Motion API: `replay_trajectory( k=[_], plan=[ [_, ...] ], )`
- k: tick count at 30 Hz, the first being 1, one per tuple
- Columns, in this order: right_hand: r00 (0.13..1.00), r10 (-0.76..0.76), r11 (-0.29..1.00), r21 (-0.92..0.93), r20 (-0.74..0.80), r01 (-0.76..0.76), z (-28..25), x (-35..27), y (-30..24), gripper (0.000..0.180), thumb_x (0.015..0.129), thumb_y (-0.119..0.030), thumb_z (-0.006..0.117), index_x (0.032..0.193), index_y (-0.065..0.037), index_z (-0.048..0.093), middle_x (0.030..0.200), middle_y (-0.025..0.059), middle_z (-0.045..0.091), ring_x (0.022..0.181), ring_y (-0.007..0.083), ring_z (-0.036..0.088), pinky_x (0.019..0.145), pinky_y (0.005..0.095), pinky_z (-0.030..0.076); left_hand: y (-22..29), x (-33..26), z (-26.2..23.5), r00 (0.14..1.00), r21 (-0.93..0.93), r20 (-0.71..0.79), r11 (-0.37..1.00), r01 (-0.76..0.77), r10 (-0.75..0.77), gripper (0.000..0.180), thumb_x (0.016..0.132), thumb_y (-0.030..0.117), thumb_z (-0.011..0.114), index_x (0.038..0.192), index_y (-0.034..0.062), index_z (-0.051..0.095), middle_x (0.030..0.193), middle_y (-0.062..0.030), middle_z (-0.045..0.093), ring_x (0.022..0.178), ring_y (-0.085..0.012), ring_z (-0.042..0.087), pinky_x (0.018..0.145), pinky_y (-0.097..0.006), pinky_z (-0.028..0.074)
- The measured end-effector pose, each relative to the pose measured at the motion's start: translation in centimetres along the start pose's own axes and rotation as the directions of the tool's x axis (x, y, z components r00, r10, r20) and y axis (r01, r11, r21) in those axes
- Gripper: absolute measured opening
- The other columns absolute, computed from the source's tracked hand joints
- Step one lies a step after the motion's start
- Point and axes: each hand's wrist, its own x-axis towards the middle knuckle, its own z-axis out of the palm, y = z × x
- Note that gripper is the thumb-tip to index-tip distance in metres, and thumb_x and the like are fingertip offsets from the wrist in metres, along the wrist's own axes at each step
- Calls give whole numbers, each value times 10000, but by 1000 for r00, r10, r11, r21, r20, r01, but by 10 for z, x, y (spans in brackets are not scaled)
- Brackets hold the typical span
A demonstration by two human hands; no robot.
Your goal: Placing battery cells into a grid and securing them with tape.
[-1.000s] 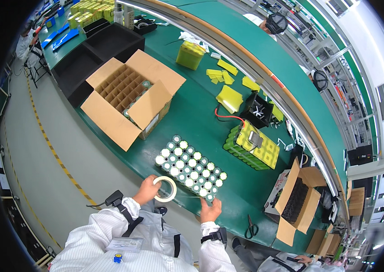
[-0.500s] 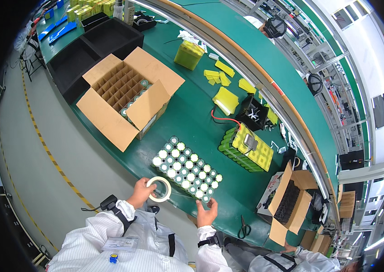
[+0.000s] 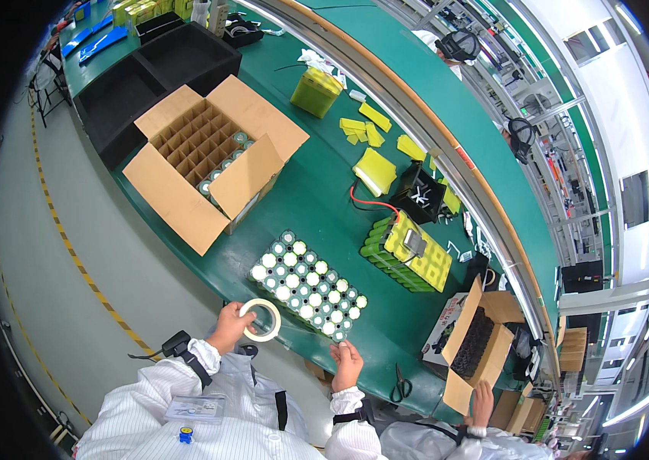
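My left hand point(image 3: 228, 327) is closed on the edge of a roll of tape point(image 3: 277, 320), a pale ring held upright just off the table's near edge. From the roll a thin, see-through strip appears to stretch right to my right hand point(image 3: 347, 366). That hand's thumb and fingers are pinched together on the strip's free end. Just beyond both hands lies a block of round battery cells point(image 3: 310, 285), standing in rows with white and grey-green tops showing. My right fingertips are close to its near right corner; whether they touch it cannot be made out.
An open carton point(image 3: 263, 170) with cardboard dividers and some cells stands at the left. Beyond the block is a yellow-green battery pack point(image 3: 409, 249) with red and black leads. Scissors point(image 3: 401, 385) lie at the right, near another open carton point(image 3: 458, 392) and a co-worker's hand point(image 3: 482, 404).
My right fingers have closed from a looser spread into a tighter pinch. The co-worker's hand has risen beside the right carton. The whole view has shifted slightly.
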Motion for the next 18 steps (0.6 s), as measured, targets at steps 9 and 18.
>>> replay_trajectory(
  k=[9,18],
  plan=[
    [994,98,994,-34,-51,-100,20,-10,-21,401,883,-149,651,1205,64,541,1026,88,634,887,209,649,763,326,507,3,1,2,1000,6,-8,1000,14,-14,243,876,33,621,1056,-59,486,839,-108,614,586,-141,609,562,-309,568],
    [984,177,983,-50,-9,-177,22,-8,-27,398,876,-175,612,1219,2,516,1085,85,591,963,255,623,836,416,488,-3,-3,7,990,152,-64,982,-114,125,219,881,52,588,1052,-63,513,885,-130,622,570,-152,616,518,-306,511]
  ],
)
